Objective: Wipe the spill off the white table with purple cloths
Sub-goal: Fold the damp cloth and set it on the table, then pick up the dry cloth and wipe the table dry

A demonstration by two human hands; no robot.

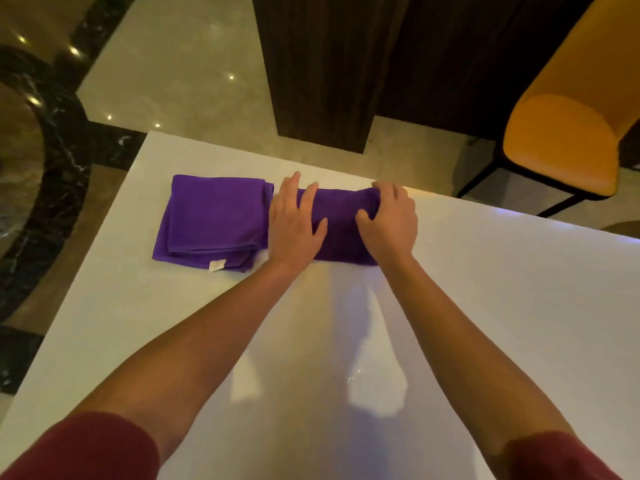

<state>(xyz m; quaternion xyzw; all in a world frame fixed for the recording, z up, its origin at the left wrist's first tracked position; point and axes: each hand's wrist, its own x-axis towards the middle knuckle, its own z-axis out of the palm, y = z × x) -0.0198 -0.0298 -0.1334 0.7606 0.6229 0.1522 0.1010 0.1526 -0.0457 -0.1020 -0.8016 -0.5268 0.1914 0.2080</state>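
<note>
Two purple cloths lie side by side near the far edge of the white bench; the left cloth is folded flat with one white tag at its near edge; the right cloth is bunched under two hands; the left hand presses it with straight fingers, its grip open; the right hand curls round the cloth's right end, gripping it; one orange chair stands far right.

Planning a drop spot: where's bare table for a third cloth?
Free: white table right of right hand, out to the far edge. Nearer, between the forearms, wet spill. Crowded: far left, folded cloth beside the cloth under both hands, left hand between.
</note>
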